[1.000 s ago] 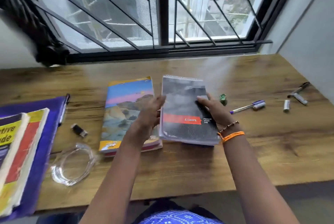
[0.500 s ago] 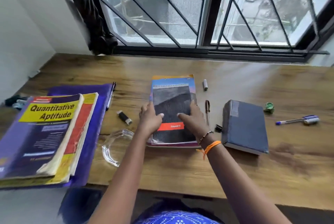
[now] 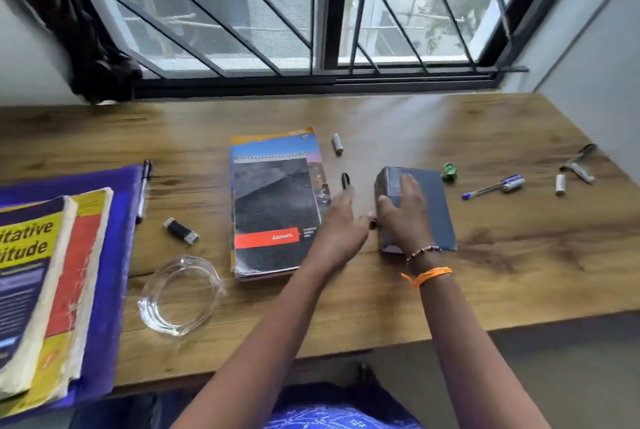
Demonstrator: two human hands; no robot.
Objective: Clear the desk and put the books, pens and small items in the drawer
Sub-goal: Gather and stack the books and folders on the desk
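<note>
Both hands have left the spiral pad [image 3: 273,210], which lies centre frame on top of the colourful book [image 3: 277,143]. Right hand [image 3: 403,217] now curls over the near left edge of the dark blue book [image 3: 427,207], right of centre on the table [image 3: 381,307], gripping it. Left hand [image 3: 341,224] hovers just beside it with fingers straight, holding nothing, near a black pen [image 3: 345,180]. Blue pen [image 3: 491,187], caps and a green scrap [image 3: 449,172] lie at right. USB stick [image 3: 180,230], glass dish [image 3: 181,295] and stacked textbooks [image 3: 38,290] sit at left.
</note>
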